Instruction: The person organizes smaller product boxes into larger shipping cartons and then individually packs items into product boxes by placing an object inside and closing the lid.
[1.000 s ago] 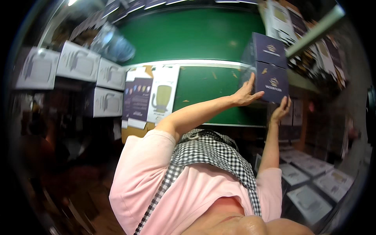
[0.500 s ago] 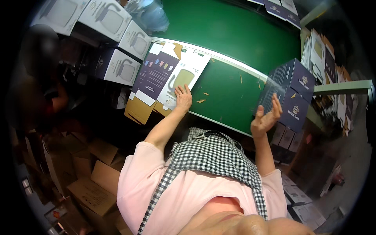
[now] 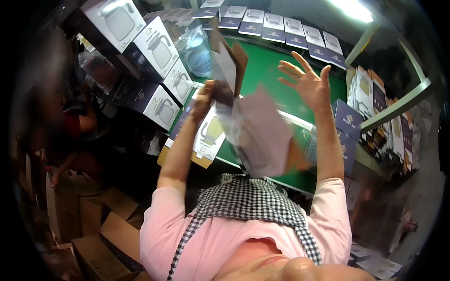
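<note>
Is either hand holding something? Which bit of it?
The left hand grips a blurred cardboard carton at its left side, seemingly by a dark flap. The right hand is open and holds nothing.

We look from the person's own head, through the left one of two side-by-side fisheye cameras, down and somewhat forward. Our view is near: the checked apron (image 3: pixel 253 199) and pink shirt (image 3: pixel 218 239) spread below the left hand's grip (image 3: pixel 204 98), while beyond that grip we take in the green counter (image 3: pixel 262 70) and, farther off, a bright lamp (image 3: pixel 351 8). Straight edges bend toward our dark rim.
</note>
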Motion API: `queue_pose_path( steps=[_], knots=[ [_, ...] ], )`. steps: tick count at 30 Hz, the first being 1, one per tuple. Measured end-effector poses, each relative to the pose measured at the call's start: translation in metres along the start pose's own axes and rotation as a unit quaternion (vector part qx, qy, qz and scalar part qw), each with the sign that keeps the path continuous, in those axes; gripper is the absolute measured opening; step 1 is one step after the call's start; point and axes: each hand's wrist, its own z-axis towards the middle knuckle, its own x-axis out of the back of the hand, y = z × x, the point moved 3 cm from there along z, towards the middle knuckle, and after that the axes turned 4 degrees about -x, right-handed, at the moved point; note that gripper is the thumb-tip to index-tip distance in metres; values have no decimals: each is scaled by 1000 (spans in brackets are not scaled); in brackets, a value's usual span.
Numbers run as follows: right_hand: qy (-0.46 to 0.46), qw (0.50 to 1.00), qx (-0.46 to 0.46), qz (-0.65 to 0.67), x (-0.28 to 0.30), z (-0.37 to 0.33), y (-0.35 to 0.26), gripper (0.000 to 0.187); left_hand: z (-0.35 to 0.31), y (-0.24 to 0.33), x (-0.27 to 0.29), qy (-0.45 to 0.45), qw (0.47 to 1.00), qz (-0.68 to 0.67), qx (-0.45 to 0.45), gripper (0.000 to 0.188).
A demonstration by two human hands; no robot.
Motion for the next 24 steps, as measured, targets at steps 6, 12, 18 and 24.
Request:
queue_pose_path(
  steps=[6, 12, 18, 24],
  knots=[
    [163, 949, -79, -257, -38, 49, 9, 77, 50, -66, -138, -19, 989, 146, 26, 31],
    [379, 816, -31, -436, 21, 3, -22, 40, -53, 122, -249, -235, 951, 181, -88, 101],
    [225, 921, 33, -316, -3, -3, -86, 57, -22, 164, -219, 7, 998, 65, 7, 56],
    [172, 836, -138, -502, -17, -25, -68, 78, -13, 94, -174, 202, 948, 245, 2, 41]
  ],
)
